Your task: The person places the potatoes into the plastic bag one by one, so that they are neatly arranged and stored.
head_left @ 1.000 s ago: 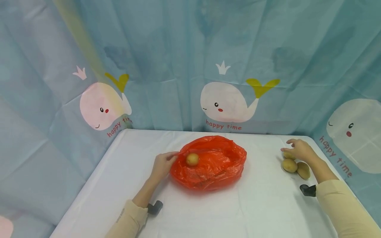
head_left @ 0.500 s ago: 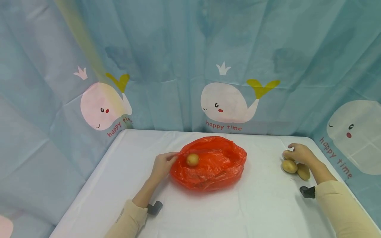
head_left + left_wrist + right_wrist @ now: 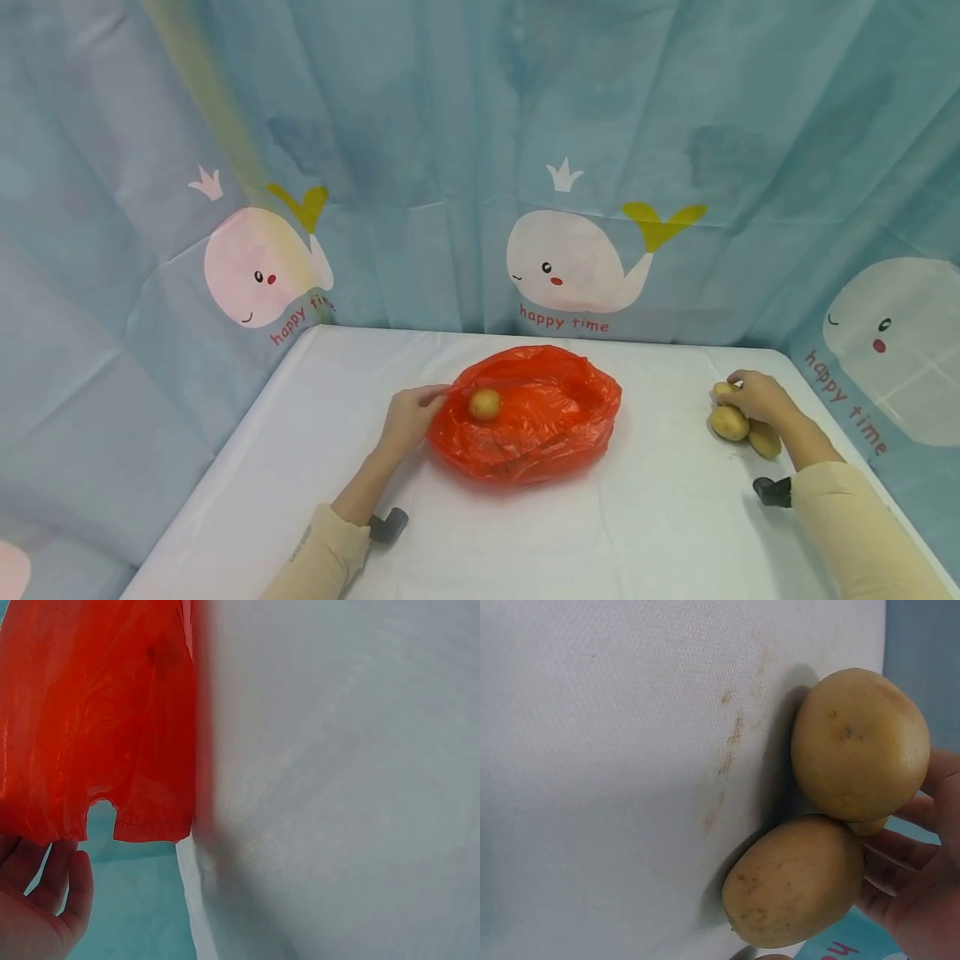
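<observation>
A red plastic bag (image 3: pixel 536 454) lies spread with its mouth up at mid-table, one potato (image 3: pixel 484 404) in its left part. At the bag's left rim my left hand (image 3: pixel 406 419) pinches the plastic; its fingers are partly behind the bag in the left wrist view. Over at the right, my right hand (image 3: pixel 763 398) has its fingers curled over the farthest potato (image 3: pixel 724 389) of a small cluster. Two nearer potatoes, a left one (image 3: pixel 728 423) and a right one (image 3: pixel 765 440), sit against it. In the right wrist view they hide most of the gripped potato (image 3: pixel 871 826).
A white cloth (image 3: pixel 510 542) covers the table, with brown smudges (image 3: pixel 731 742) beside the potatoes. Blue curtains (image 3: pixel 420 167) printed with whales hang behind the table and along its sides. Dark wrist devices (image 3: pixel 772 492) are strapped at both cuffs.
My right hand has come down from above the cluster, its fingers closing onto the farthest potato. My left hand stays at the bag's rim, and the potato in the bag has not moved.
</observation>
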Demonstrator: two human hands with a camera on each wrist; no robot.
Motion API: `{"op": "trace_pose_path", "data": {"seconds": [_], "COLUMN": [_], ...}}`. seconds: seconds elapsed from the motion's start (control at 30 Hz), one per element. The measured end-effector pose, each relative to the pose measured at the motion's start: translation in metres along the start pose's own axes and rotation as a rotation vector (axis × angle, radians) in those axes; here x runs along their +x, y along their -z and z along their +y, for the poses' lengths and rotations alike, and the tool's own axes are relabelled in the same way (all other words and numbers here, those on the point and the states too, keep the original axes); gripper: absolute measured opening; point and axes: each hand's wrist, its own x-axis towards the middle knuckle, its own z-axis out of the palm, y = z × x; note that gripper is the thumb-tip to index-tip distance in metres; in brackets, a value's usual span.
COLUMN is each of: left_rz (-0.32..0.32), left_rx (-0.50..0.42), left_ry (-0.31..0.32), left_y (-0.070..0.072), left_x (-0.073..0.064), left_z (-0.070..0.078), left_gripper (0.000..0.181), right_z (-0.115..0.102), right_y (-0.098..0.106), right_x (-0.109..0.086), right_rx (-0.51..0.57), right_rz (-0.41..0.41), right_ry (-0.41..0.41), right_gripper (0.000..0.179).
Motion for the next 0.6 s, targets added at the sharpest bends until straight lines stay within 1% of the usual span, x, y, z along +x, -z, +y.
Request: {"op": "trace_pose_path", "data": {"seconds": [0.13, 0.4, 0.6], "left_rz": [0.006, -0.001, -0.007], "left_rx": [0.002, -0.002, -0.005], "left_ry": [-0.010, 0.002, 0.011], "left_y": [-0.0001, -0.0026, -0.0032], "left_x": [-0.0006, -0.0007, 0.0018], "left_z": [-0.0006, -0.0014, 0.0010], "left_gripper": [0.026, 0.026, 0.026], "right_z": [0.0005, 0.0022, 0.0031], "right_y": [-0.0020, -0.0028, -0.0018], "right_x": [0.0018, 0.0030, 0.0025], "right_rx": [0.002, 0.010, 0.029], "right_rz": [0.008, -0.002, 0.009], "right_ry": [-0.008, -0.030, -0.012], "right_gripper": [0.063, 0.063, 0.063]}}
